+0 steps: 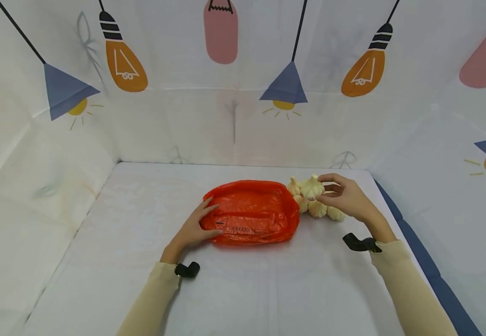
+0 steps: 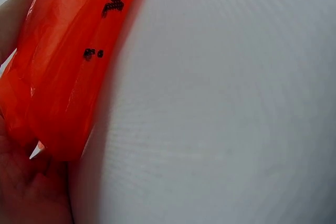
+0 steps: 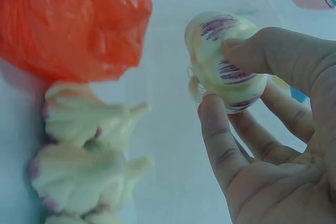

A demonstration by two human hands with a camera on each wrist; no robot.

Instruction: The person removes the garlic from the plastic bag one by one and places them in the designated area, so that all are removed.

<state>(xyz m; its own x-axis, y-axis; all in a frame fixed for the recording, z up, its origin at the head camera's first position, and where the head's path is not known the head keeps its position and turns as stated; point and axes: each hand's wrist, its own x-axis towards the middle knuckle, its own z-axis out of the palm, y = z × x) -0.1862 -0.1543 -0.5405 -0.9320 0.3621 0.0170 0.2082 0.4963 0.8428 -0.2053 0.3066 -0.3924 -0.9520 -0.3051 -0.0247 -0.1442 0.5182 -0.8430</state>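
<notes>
An orange-red plastic bag [image 1: 251,210] lies on the white table, dark print along its near side. My left hand [image 1: 193,227] grips the bag's left end, thumb at the near side and fingers spread round the far side. In the left wrist view, the red film [image 2: 68,77] partly covers that hand. Between thumb and fingertips my right hand [image 1: 348,198] pinches a garlic bulb [image 1: 312,187], raised beside the bag's right end. Purple streaks mark this held bulb [image 3: 226,61] in the right wrist view. Several more garlic bulbs [image 1: 317,209] sit in a cluster below it, right beside the bag.
The white table [image 1: 243,289] runs back to a cloth wall [image 1: 175,121] printed with lamps and bulbs. Along the table's right side shows a dark blue strip [image 1: 419,247]. A black wrist mount [image 1: 187,269] is on the left arm, another [image 1: 361,242] on the right.
</notes>
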